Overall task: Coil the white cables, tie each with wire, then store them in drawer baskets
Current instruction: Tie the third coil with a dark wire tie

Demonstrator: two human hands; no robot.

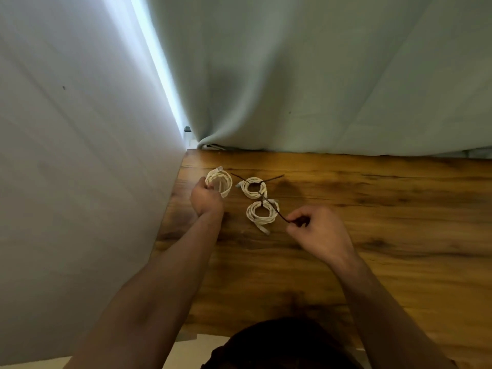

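your left hand [206, 199] grips a coiled white cable [219, 182] at the far left edge of the wooden table [372, 209], fingers curled round its loops. your right hand [316, 230] pinches one end of a dark tie wire [277, 213] that runs up across the near coil [262, 214] toward the far coil [254, 187]; whether it is twisted onto either, i cannot tell. draw the wire free slowly so it doesn't drag those coils, hold the left grip firm so the loops don't spring apart, then thread it through the centre and twist snug.
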